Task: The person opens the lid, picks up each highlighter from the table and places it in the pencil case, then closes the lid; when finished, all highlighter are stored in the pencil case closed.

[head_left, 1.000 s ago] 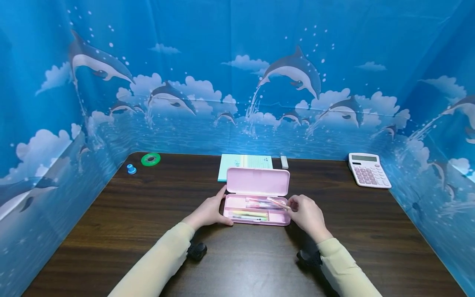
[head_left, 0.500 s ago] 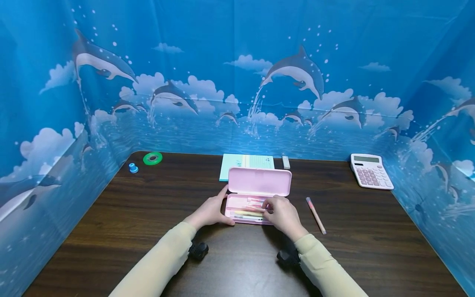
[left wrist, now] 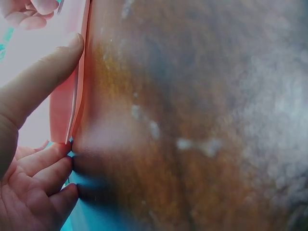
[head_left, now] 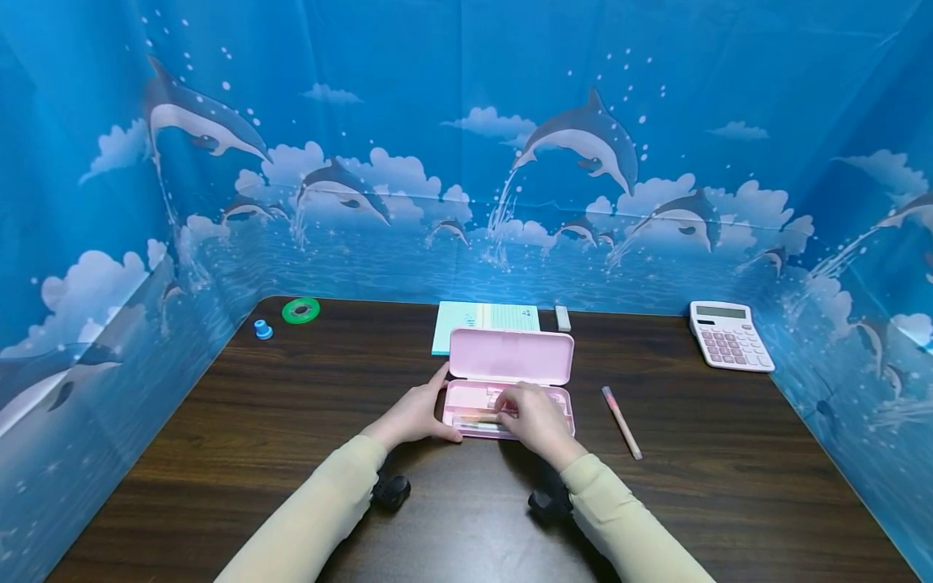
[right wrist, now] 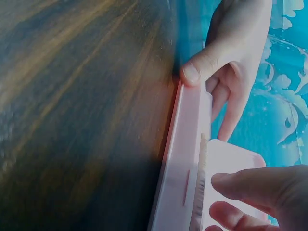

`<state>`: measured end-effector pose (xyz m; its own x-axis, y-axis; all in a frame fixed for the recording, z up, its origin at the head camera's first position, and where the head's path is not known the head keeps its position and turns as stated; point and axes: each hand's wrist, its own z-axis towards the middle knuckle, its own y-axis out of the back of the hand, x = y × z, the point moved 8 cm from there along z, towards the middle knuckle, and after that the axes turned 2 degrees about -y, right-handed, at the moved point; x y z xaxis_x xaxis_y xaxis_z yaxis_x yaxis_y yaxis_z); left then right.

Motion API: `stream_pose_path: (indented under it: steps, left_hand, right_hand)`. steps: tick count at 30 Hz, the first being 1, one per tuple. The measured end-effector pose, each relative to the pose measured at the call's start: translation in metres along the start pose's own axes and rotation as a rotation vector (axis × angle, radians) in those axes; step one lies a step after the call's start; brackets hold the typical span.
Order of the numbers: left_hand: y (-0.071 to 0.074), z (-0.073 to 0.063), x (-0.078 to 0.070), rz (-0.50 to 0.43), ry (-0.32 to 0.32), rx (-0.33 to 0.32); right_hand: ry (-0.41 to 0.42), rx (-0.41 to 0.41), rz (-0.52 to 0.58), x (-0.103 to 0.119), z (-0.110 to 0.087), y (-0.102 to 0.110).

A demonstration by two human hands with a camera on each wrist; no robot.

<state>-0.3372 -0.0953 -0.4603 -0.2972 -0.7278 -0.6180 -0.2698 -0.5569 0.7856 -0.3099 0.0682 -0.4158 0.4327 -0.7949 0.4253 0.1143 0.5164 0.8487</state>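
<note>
An open pink pencil case [head_left: 510, 356] stands on the table with its lid tipped back. Several pens and markers lie in its tray, partly hidden by my right hand. My left hand [head_left: 415, 414] steadies the case's left end, thumb at the front corner and fingers behind; the thumb [left wrist: 60, 60] lies on the pink edge in the left wrist view. My right hand [head_left: 535, 421] reaches over the tray, fingertips right at a yellowish pen [head_left: 477, 419]. In the right wrist view its thumb [right wrist: 228, 185] and forefinger stand apart beside the pens, with nothing between them.
A pinkish marker [head_left: 622, 423] lies on the table right of the case. Behind the case are a light-green notebook [head_left: 452, 324] and a white eraser [head_left: 562, 318]. A calculator [head_left: 731, 336] stands at back right, a green tape roll [head_left: 287, 306] and small blue object [head_left: 263, 329] at back left.
The pinkish marker went from my right hand onto the table at the right. That hand has since moved left over the tray. My left hand stays at the case's left end.
</note>
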Motion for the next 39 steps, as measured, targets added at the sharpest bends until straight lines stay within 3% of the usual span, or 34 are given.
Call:
stream_pose_path:
  steps: [10,15,22,39]
  left_hand:
    - [0.001,-0.001,-0.002,-0.011,0.002,0.000]
    - [0.000,-0.001,-0.002,-0.013,-0.003,0.000]
    - [0.002,-0.001,-0.001,-0.011,0.000,-0.002]
    - [0.001,0.001,0.000,-0.008,-0.005,-0.002]
  right_hand:
    - [-0.054,-0.031,-0.042,-0.011,-0.004,0.013]
    - [-0.119,-0.026,-0.005,-0.026,-0.009,0.019]
    - [-0.155,-0.093,-0.016,-0.048,-0.020,0.036]
    - [-0.293,-0.044,-0.068,-0.110,-0.053,0.068]
